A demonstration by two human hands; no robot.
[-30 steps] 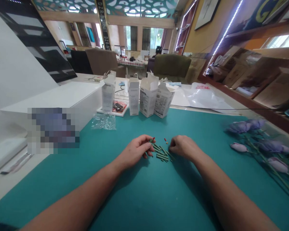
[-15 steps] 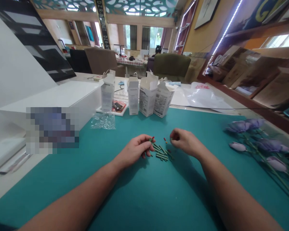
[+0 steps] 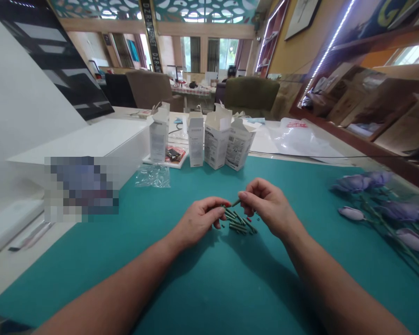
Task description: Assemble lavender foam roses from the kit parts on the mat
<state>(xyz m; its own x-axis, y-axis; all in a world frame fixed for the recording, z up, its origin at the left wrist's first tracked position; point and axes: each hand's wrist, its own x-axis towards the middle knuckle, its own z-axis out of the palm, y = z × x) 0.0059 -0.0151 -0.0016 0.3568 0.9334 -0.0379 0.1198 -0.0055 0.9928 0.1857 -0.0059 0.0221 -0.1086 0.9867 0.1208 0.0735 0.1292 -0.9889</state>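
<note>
My left hand (image 3: 203, 218) pinches a small red piece (image 3: 227, 204) between thumb and fingertips; a bit of green shows beside it. My right hand (image 3: 268, 204) is closed on a short thin green rod (image 3: 236, 203), which points left. The rod's far end is close to the red piece; whether they touch I cannot tell. Below and between the hands lies a loose heap of short green rods (image 3: 238, 228) on the teal mat (image 3: 209, 284). A tiny red bit (image 3: 249, 219) rests at the heap's right side.
Several opened white cartons (image 3: 196, 142) stand along the mat's back edge. Clear plastic packaging (image 3: 152, 176) lies left of them, near a large white box (image 3: 125, 149). Purple artificial flowers (image 3: 352, 184) lie at the right. A clear plastic bag (image 3: 300, 139) is behind the mat.
My right hand has moved left towards my left hand, and a green rod now shows in its fingers. The left hand keeps its pinch on the red piece. The view has shifted slightly.
</note>
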